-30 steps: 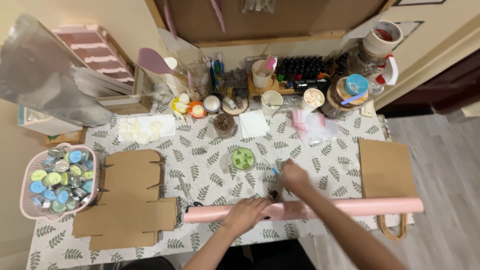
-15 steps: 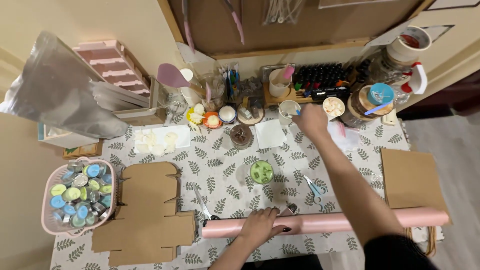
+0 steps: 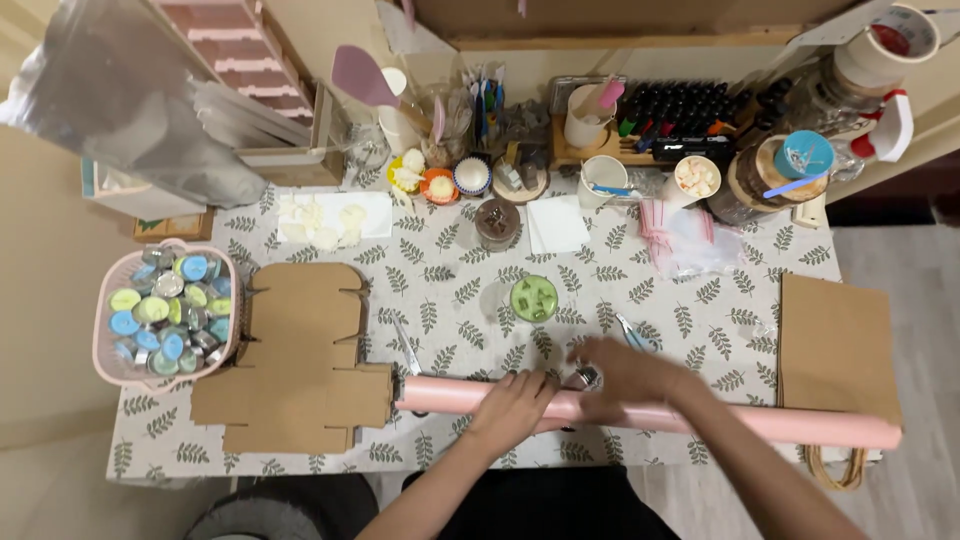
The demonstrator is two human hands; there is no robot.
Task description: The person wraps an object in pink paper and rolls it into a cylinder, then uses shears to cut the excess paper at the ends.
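On leaf-print table (image 3: 450, 290), near edge: left hand (image 3: 512, 408) grasps pink roll (image 3: 720, 420); right hand (image 3: 625, 378) fingers curled on small metal item (image 3: 587, 378), grip unclear.

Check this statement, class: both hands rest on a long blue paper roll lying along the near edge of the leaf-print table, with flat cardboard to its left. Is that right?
One detail is wrong: the paper roll is pink, not blue, as the head view shows. The left hand and right hand do rest on it, along the near edge of the leaf-print table, with flat cardboard to its left.

Even, warm indoor light — soft shadows, hands slightly motion-blurred.
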